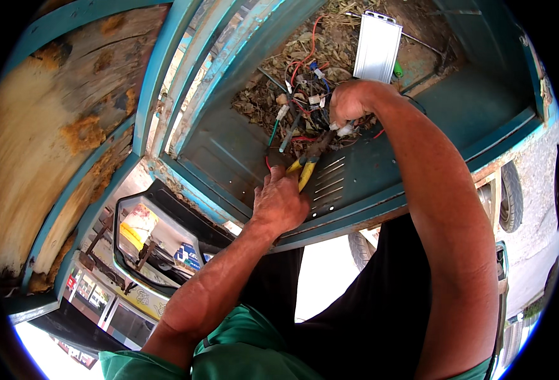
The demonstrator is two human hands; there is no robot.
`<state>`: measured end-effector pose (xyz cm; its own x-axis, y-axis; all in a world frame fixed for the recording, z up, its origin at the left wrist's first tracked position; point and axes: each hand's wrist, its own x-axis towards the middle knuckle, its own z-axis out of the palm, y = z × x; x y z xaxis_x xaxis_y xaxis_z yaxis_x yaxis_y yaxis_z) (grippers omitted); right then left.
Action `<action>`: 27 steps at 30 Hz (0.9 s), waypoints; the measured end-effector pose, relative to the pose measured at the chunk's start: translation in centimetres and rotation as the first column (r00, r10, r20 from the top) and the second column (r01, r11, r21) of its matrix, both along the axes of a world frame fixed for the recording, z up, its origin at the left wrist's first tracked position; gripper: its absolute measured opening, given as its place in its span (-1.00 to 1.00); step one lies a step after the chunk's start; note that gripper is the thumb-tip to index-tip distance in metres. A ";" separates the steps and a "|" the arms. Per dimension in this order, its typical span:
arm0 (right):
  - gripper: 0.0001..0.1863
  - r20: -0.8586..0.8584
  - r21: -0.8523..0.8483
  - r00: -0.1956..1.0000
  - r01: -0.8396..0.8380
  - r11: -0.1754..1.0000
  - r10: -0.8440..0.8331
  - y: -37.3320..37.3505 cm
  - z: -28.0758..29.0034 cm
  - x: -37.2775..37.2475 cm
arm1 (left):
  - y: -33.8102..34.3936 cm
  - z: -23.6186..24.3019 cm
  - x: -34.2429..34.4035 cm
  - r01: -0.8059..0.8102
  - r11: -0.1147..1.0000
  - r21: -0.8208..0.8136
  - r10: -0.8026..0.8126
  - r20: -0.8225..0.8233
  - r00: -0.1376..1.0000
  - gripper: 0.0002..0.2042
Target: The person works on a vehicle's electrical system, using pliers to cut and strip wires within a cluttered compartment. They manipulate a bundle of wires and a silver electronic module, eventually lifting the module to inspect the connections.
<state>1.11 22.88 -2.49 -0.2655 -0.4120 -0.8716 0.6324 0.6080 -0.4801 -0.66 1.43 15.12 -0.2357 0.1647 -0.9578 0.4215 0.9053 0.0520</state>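
Yellow-handled pliers (306,173) are in my left hand (281,201), its fingers closed round the handles. Their dark jaws point up toward a white plastic connector (345,130) just below my right hand (350,102). That hand is bent down with its fingers pinched at the connector and the wires by it; the fingertips are partly hidden. Whether the jaws touch the connector I cannot tell. Around both hands lies a tangle of red, green and dark wires with more white connectors (282,112) and a blue one (319,73).
The wires lie in a teal metal compartment (476,114) among dry leaves (279,63). A silver finned metal box (378,47) stands beyond my right hand, near a green cylinder (398,69). Teal bars (165,82) and a worn wooden panel (64,126) rise at left. A mirror (159,234) sits below them.
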 end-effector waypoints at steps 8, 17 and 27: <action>-0.75 -0.042 0.029 0.998 0.053 0.998 -0.052 -0.3 0.3 -0.3 | 0.8 -0.2 -0.5 0.124 0.992 -0.035 -0.126 -0.068 0.990 -0.46; -0.77 0.000 -0.033 0.989 0.151 0.988 -0.151 -0.3 -0.3 0.0 | -0.5 -0.6 -0.9 0.124 0.985 0.118 -0.117 -0.068 0.991 -0.48; -0.64 -0.012 0.014 0.988 0.156 0.988 -0.156 -0.4 -0.8 0.3 | -1.9 -1.6 -0.9 0.165 0.962 0.218 -0.131 -0.160 0.978 -0.65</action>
